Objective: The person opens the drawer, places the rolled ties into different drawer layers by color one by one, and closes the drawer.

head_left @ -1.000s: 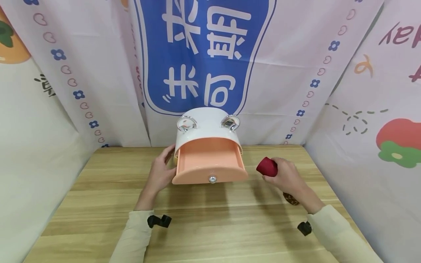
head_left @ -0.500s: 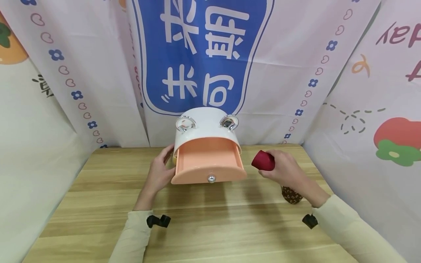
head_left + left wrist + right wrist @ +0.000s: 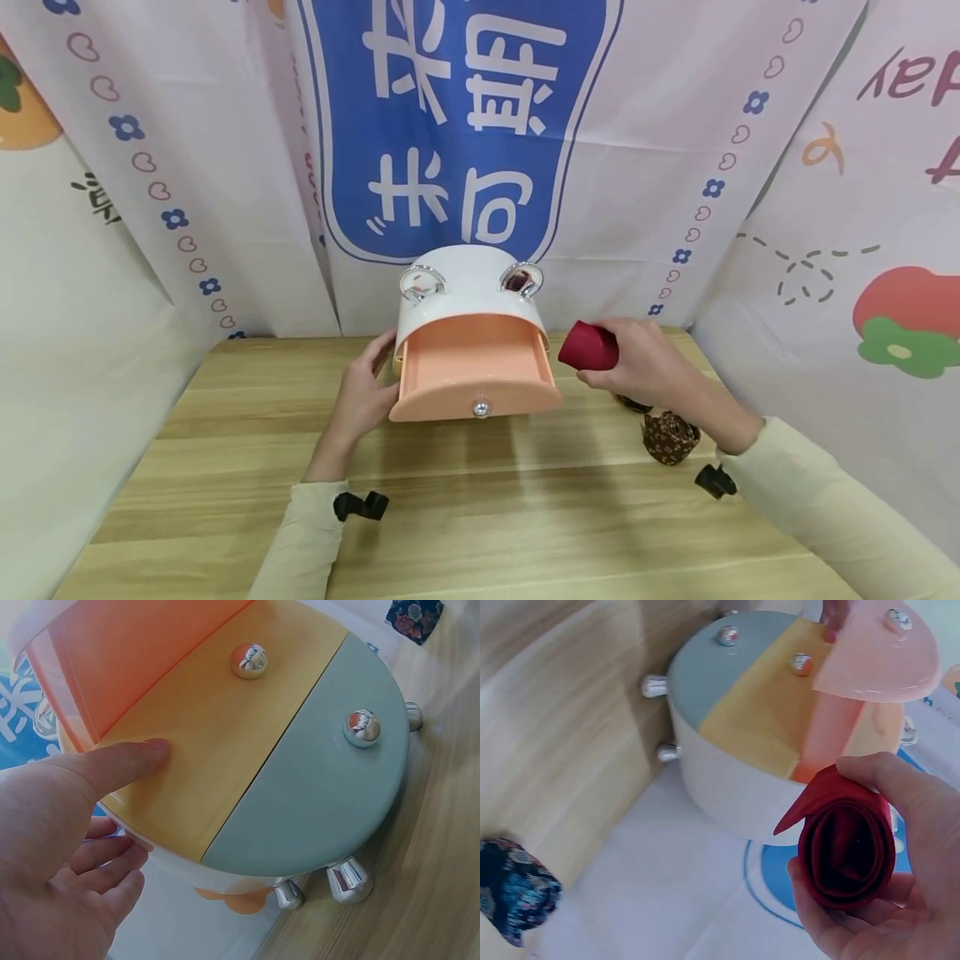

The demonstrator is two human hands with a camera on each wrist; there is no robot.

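Note:
A white mini drawer cabinet (image 3: 472, 292) with round chrome-rimmed ears stands at the back of the table. Its top peach drawer (image 3: 476, 402) is pulled out, and nothing shows inside. My left hand (image 3: 363, 392) steadies the cabinet's left side, thumb on the yellow drawer front (image 3: 217, 735) and fingers along the white wall. Above the table, to the right of the peach drawer, my right hand (image 3: 648, 362) holds a rolled-up red necktie (image 3: 590, 347) between thumb and fingers. The right wrist view shows the roll (image 3: 847, 855) end-on, with one pointed flap sticking out.
A brown patterned necktie roll (image 3: 670, 437) lies on the table beneath the right forearm. Behind it sits a dark floral roll (image 3: 517, 889), mostly covered by the hand in the head view. The printed curtain (image 3: 615, 292) hangs just behind the cabinet.
My right hand has carried the red roll up and leftward, closer to the cabinet, uncovering the brown roll and part of the dark one. The left hand and drawer have stayed put.

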